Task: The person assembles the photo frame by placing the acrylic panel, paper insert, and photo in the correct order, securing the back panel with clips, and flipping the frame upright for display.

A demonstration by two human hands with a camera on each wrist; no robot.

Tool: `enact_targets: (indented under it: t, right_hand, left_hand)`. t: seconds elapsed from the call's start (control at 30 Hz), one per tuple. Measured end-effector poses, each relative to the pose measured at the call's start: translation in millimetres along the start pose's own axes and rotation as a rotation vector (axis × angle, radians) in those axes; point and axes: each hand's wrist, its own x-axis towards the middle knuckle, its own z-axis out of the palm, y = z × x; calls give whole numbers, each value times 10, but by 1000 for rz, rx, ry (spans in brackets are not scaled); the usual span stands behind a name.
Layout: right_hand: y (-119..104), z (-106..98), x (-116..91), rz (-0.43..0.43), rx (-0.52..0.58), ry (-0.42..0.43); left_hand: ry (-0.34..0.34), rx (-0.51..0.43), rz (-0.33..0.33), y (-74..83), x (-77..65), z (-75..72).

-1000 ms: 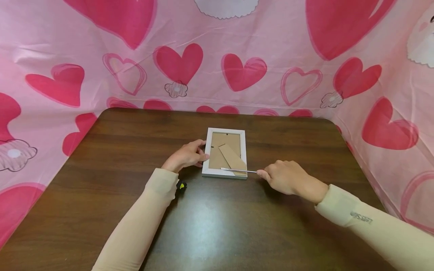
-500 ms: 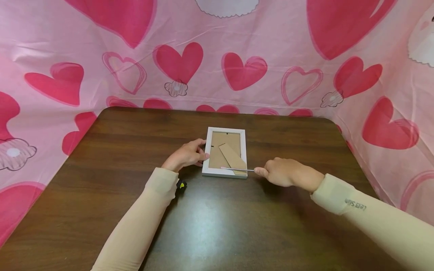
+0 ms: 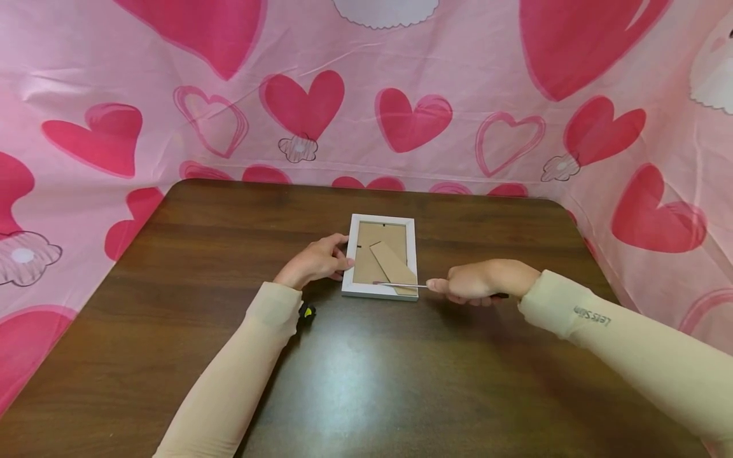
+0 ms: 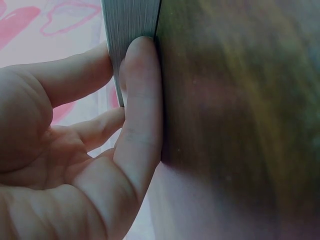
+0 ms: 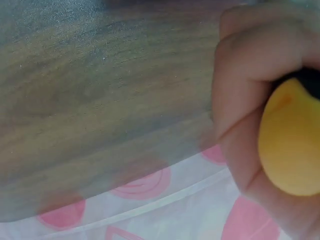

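A white picture frame [image 3: 383, 219] lies back side up on the table, with a brown backing board [image 3: 369, 234] and a slanted stand leg [image 3: 395, 264]. My left hand [image 3: 316, 259] holds its left edge, thumb at the rim and fingers along the side; the left wrist view shows fingers against the frame's edge [image 4: 135, 20]. In my right hand [image 3: 472, 281] is a screwdriver [image 3: 409, 286], gripped by its handle. Its yellow and black handle end [image 5: 292, 142] shows in the right wrist view. The thin metal shaft reaches leftward across the frame's near end, its tip by the board's lower edge.
The dark wooden table [image 3: 343, 381] stretches around the frame. Pink cloth [image 3: 366, 76] printed with hearts hangs along its back and sides. A small black and yellow-green thing [image 3: 307, 313] shows beside my left cuff.
My right hand has turned and shifted slightly left, its forearm swinging up and away from me. The dark handle now shows behind that hand. My left hand and the frame stay put.
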Motion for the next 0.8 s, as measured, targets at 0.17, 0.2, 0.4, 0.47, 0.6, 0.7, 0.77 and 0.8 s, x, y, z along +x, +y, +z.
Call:
enact_targets:
  t: [0.17, 0.2, 0.4, 0.47, 0.6, 0.7, 0.77, 0.8]
  right_hand:
    - [-12, 42, -1, 31, 35, -4]
    - [-11, 58, -3, 40, 46, -1]
    - [14, 110, -9, 17, 71, 56]
    - [44, 116, -8, -21, 53, 97]
    - [185, 121, -21, -97, 27, 191]
    - [326, 96, -56, -134, 28, 273]
    - [409, 58, -96, -147, 22, 326]
    - [447, 36, -118, -151, 12, 350]
  left_hand:
    - [7, -6, 2, -8, -10, -11]
    - [10, -7, 1, -9, -12, -11]
    - [5, -45, 13, -13, 4, 12]
    - [6, -58, 16, -12, 11, 21]
    - [4, -60, 17, -17, 21, 34]
    - [2, -51, 18, -19, 21, 31]
    - [8, -45, 15, -20, 16, 23]
    - [10, -46, 14, -22, 15, 18]
